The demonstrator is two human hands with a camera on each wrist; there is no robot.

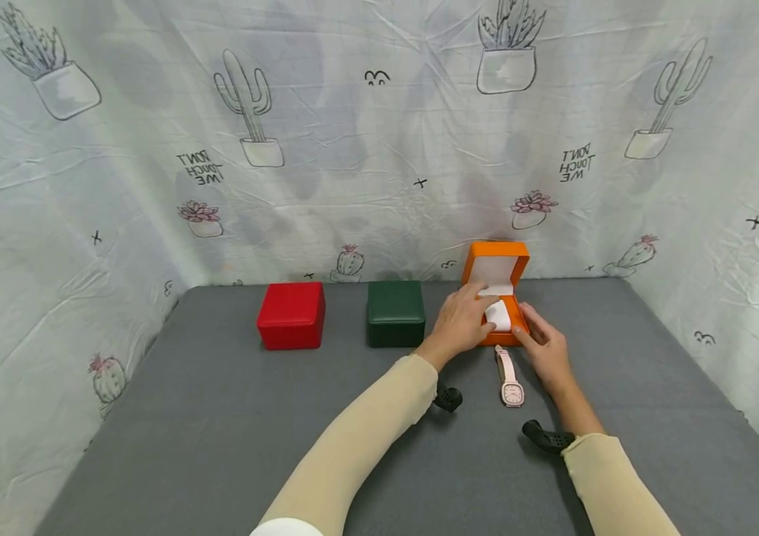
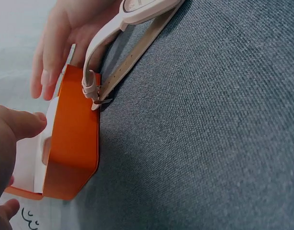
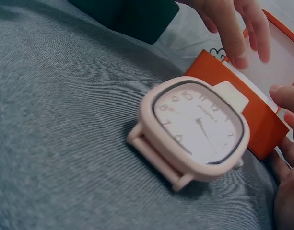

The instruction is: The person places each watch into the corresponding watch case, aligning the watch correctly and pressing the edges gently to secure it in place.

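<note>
An orange watch box (image 1: 504, 340) stands with its lid up at the back right, a white cushion (image 1: 498, 316) inside it. My left hand (image 1: 461, 320) reaches over its left side, fingers spread above the cushion and thumb apart from them. At the right side of the box, my right hand (image 1: 543, 350) holds the wall between thumb and fingers. In front of the box lies a pink wristwatch (image 1: 512, 393), its square dial towards me and its strap pointing at the box. The right wrist view shows the watch dial (image 3: 199, 127) close up, with part of my right hand (image 3: 287, 103) cut off.
Left of the orange box, a dark green box (image 1: 396, 314) and a red box (image 1: 291, 316) stand with lids down. All are on a grey cloth-covered table (image 1: 219, 439). A white curtain (image 1: 379, 134) printed with cacti hangs behind and beside it.
</note>
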